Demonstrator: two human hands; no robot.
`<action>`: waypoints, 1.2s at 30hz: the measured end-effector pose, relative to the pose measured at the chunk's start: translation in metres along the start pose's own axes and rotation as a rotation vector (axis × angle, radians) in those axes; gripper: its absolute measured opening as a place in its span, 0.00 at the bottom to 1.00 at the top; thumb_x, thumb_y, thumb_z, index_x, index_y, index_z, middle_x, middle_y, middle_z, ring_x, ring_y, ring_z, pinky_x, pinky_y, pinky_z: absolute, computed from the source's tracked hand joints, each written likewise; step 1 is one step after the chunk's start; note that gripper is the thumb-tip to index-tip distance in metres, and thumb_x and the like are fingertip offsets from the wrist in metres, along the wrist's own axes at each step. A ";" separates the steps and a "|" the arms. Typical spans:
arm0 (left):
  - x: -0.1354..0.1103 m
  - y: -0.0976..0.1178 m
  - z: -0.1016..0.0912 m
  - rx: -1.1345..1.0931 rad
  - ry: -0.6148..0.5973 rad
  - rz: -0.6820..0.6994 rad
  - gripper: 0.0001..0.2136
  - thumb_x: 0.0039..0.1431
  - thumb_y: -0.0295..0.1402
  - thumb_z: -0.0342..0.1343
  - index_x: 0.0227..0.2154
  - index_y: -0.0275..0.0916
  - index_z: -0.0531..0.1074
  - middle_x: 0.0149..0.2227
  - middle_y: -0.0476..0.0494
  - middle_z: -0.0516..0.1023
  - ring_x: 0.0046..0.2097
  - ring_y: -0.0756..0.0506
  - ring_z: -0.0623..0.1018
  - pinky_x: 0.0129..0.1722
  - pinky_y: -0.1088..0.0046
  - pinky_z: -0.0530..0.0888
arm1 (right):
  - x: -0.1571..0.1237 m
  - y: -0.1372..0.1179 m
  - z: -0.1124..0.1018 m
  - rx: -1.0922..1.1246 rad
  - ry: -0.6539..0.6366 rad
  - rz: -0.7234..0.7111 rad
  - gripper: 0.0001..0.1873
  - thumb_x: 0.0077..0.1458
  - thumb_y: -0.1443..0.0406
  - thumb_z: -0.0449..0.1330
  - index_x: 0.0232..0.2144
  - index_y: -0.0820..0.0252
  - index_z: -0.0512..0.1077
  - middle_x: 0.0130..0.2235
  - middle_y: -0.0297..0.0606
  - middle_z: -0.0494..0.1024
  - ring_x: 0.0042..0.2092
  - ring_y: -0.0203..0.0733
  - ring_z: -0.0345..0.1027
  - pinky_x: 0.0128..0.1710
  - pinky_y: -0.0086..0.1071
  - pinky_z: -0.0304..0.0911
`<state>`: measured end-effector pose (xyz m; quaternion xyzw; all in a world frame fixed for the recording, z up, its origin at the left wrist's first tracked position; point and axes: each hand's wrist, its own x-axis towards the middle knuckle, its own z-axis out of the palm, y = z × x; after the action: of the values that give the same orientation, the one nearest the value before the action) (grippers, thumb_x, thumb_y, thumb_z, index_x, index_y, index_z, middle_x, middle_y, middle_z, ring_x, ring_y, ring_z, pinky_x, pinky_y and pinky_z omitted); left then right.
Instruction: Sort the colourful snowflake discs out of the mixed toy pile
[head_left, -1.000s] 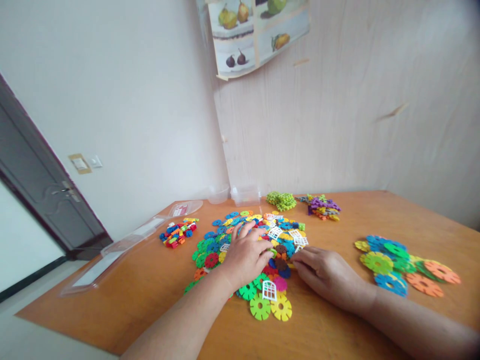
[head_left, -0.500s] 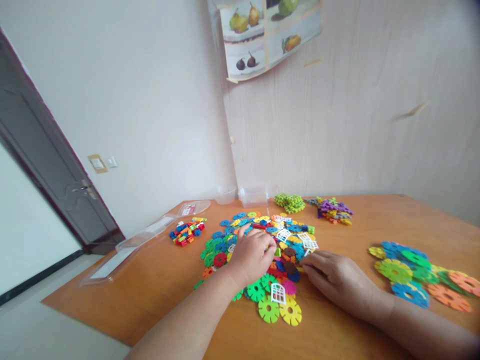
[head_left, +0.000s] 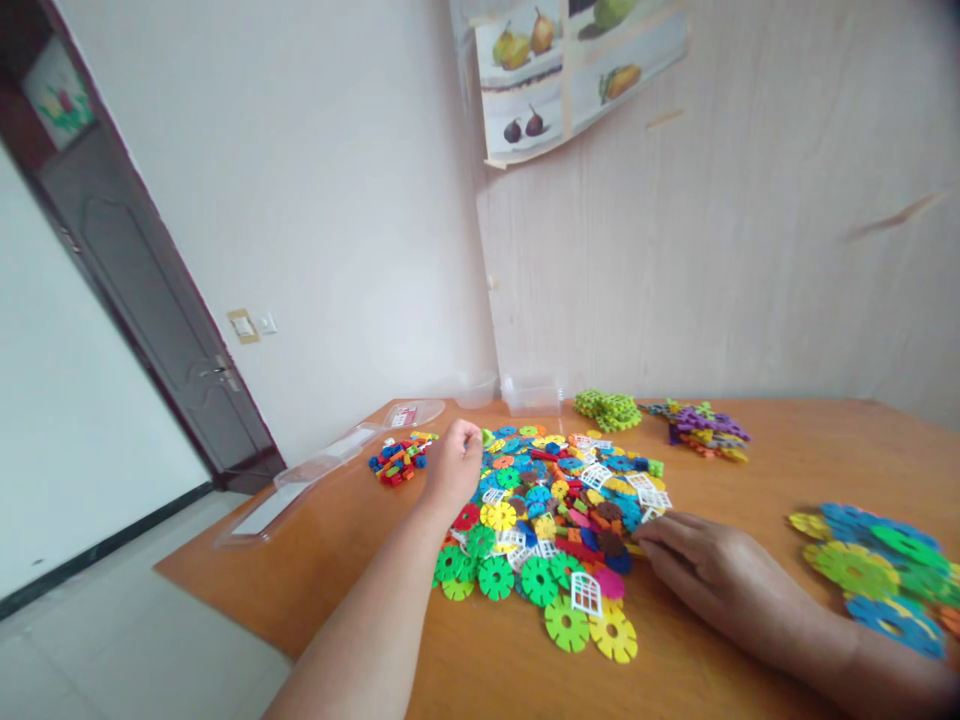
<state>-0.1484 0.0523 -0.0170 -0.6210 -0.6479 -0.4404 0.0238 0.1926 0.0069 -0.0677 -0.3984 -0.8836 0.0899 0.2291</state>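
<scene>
A mixed pile of colourful slotted plastic discs (head_left: 497, 516), small building bricks (head_left: 577, 551) and white toy window frames (head_left: 586, 594) lies on the table. My left hand (head_left: 454, 465) is closed above the pile's far left edge, between it and a small heap of bricks (head_left: 397, 460). Whatever its fingers hold is hidden. My right hand (head_left: 727, 572) rests at the right edge of the pile, its fingers together. A bit of yellow shows at these fingertips, too little to name.
Loose discs (head_left: 851, 570) lie at the right. Green interlocking pieces (head_left: 607, 409) and a purple, yellow and grey heap (head_left: 709, 430) lie at the back. Clear plastic tubs (head_left: 532, 396) stand by the wall; clear lids (head_left: 259, 515) lie along the left edge of the wooden table (head_left: 360, 600).
My left hand has lifted off the middle of the pile and moved left and away, towards the small brick heap. My right hand stays at the pile's right edge. The view has shifted slightly.
</scene>
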 end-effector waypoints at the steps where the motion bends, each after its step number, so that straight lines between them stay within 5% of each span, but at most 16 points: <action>1: 0.005 -0.008 -0.006 0.069 0.027 -0.045 0.07 0.65 0.34 0.49 0.35 0.42 0.72 0.34 0.48 0.79 0.38 0.47 0.77 0.40 0.73 0.67 | 0.000 0.001 0.001 0.001 0.004 0.000 0.15 0.68 0.59 0.48 0.41 0.53 0.74 0.39 0.38 0.78 0.39 0.41 0.73 0.39 0.34 0.67; 7: 0.020 -0.050 -0.038 0.487 0.173 -0.293 0.10 0.63 0.34 0.50 0.36 0.44 0.77 0.40 0.39 0.80 0.50 0.36 0.74 0.50 0.58 0.64 | -0.001 0.006 0.004 -0.008 0.017 -0.010 0.15 0.68 0.57 0.48 0.42 0.52 0.74 0.41 0.39 0.79 0.40 0.42 0.74 0.40 0.34 0.68; 13: 0.014 -0.073 -0.041 0.543 0.257 -0.405 0.12 0.63 0.34 0.49 0.35 0.46 0.79 0.50 0.39 0.77 0.58 0.33 0.66 0.57 0.47 0.58 | -0.002 0.006 0.004 0.005 0.019 0.001 0.14 0.68 0.57 0.49 0.41 0.51 0.73 0.40 0.38 0.79 0.39 0.41 0.74 0.39 0.33 0.69; 24: 0.012 -0.084 -0.034 0.482 0.245 -0.530 0.12 0.56 0.35 0.54 0.41 0.49 0.80 0.53 0.36 0.75 0.61 0.28 0.62 0.58 0.39 0.58 | -0.002 0.004 0.002 0.013 0.072 -0.034 0.14 0.66 0.58 0.51 0.41 0.52 0.75 0.38 0.39 0.80 0.36 0.41 0.75 0.38 0.32 0.70; 36: 0.011 -0.081 -0.033 0.453 0.204 -0.494 0.11 0.59 0.35 0.53 0.38 0.48 0.80 0.52 0.37 0.74 0.61 0.30 0.62 0.57 0.43 0.60 | -0.001 -0.005 -0.006 -0.015 0.011 -0.006 0.15 0.68 0.59 0.47 0.41 0.54 0.74 0.38 0.39 0.79 0.37 0.41 0.73 0.38 0.33 0.67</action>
<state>-0.2350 0.0543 -0.0343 -0.3771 -0.8542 -0.3379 0.1183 0.1925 0.0029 -0.0610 -0.3981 -0.8840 0.0805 0.2314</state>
